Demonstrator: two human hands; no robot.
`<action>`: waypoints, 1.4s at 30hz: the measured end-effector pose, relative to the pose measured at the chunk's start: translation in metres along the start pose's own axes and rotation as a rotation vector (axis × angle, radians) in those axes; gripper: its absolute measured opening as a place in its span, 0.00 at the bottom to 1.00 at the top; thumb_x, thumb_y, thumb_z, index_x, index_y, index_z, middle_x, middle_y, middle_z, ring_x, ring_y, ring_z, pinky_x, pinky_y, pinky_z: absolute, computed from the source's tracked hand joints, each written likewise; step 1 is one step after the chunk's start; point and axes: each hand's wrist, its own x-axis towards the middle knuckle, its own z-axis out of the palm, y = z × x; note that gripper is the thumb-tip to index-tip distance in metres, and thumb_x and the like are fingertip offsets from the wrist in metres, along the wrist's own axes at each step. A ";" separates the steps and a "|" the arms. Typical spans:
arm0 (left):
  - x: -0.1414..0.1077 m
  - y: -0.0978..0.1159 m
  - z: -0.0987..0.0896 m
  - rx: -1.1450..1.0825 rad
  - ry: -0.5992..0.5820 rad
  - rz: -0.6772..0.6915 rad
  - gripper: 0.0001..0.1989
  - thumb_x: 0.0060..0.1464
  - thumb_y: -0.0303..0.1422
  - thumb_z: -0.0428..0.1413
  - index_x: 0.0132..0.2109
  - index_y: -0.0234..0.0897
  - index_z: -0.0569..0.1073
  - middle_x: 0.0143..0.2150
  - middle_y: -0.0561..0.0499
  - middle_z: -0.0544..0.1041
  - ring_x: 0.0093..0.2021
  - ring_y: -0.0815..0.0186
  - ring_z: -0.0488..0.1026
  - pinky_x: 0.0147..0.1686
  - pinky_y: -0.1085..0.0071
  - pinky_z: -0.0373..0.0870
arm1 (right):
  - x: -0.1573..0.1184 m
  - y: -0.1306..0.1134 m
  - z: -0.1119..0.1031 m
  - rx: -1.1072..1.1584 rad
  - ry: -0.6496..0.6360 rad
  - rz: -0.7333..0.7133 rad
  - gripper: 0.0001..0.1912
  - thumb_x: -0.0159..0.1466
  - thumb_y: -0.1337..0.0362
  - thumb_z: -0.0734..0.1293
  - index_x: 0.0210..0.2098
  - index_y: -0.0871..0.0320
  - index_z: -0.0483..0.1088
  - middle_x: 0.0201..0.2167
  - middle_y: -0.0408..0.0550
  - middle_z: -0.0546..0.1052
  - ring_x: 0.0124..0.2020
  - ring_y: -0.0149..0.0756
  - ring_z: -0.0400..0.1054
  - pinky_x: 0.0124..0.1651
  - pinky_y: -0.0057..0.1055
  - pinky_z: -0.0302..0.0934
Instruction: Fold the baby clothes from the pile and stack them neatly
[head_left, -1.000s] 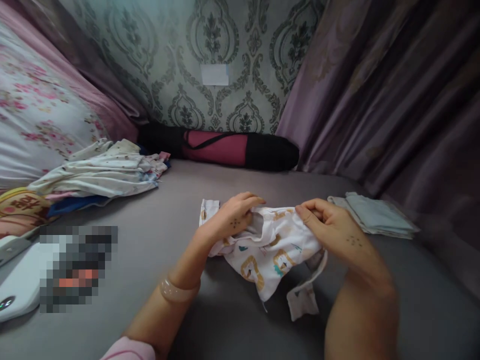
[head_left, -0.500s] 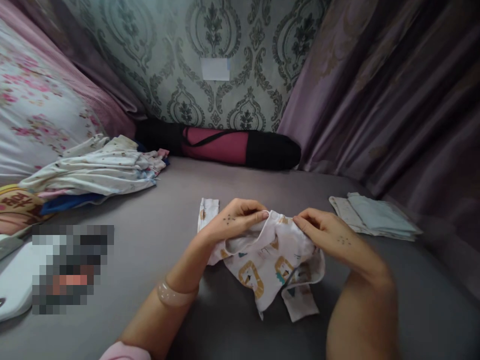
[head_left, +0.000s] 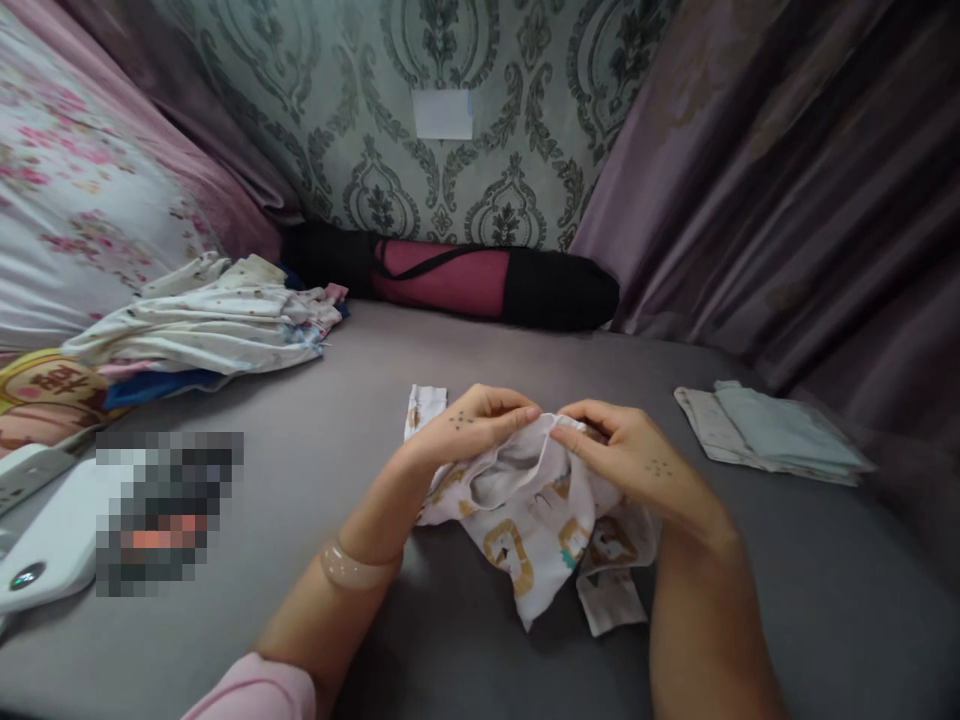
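Observation:
A small white baby top (head_left: 536, 560) with a tan lion print hangs from both hands above the grey sheet. My left hand (head_left: 487, 420) pinches its upper edge between thumb and fingers, and one sleeve sticks out beyond that wrist. Close by on the other side, my right hand (head_left: 619, 435) grips the same white edge, thumb on top. The top's opening gapes toward me between the hands. Its other sleeve dangles below my right hand. Some fingertips are hidden behind the cloth.
A heap of clothes (head_left: 217, 325) lies at the left, near a yellow printed item (head_left: 52, 385) and a white device (head_left: 60, 530). Folded clothes (head_left: 787, 430) are stacked at the right. A long black and maroon bag (head_left: 450, 280) rests along the patterned wall. Curtains hang on both sides.
My right hand has moved left along the top's edge, closer to my left hand. The view has shifted slightly, so the surroundings sit a little further right.

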 end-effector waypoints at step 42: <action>-0.024 0.030 -0.070 0.599 0.420 0.180 0.16 0.55 0.40 0.48 0.34 0.32 0.73 0.26 0.53 0.69 0.27 0.70 0.63 0.25 0.76 0.57 | 0.008 -0.006 -0.046 0.029 -0.021 -0.170 0.17 0.60 0.54 0.66 0.42 0.59 0.76 0.39 0.47 0.79 0.40 0.39 0.72 0.41 0.32 0.65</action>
